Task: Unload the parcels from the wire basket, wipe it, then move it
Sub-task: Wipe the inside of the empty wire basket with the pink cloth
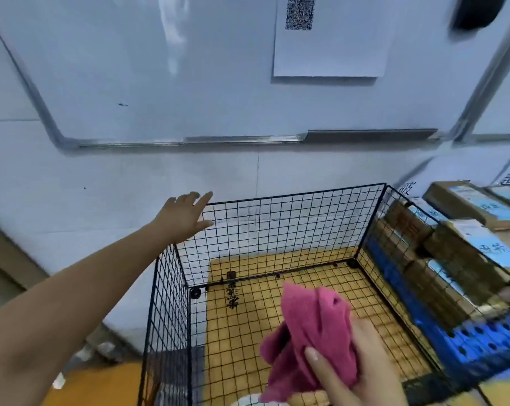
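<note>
A black wire basket [294, 227] stands against the wall, with nothing inside it; its floor shows the yellow board [277, 312] beneath. My left hand [183, 216] stretches out with fingers apart at the basket's far left top corner, touching or just short of the rim. My right hand [362, 367] is low in front, over the basket, gripping a crumpled pink cloth [309, 332]. Several brown cardboard parcels [453, 247] with blue-and-white labels lie stacked outside the basket on the right.
The parcels rest on a blue plastic pallet [476, 344] pressed against the basket's right side. A whiteboard with a metal frame [189, 140] and a printed sheet [330, 39] hangs on the wall behind. Grey floor [172, 373] and orange surface show at lower left.
</note>
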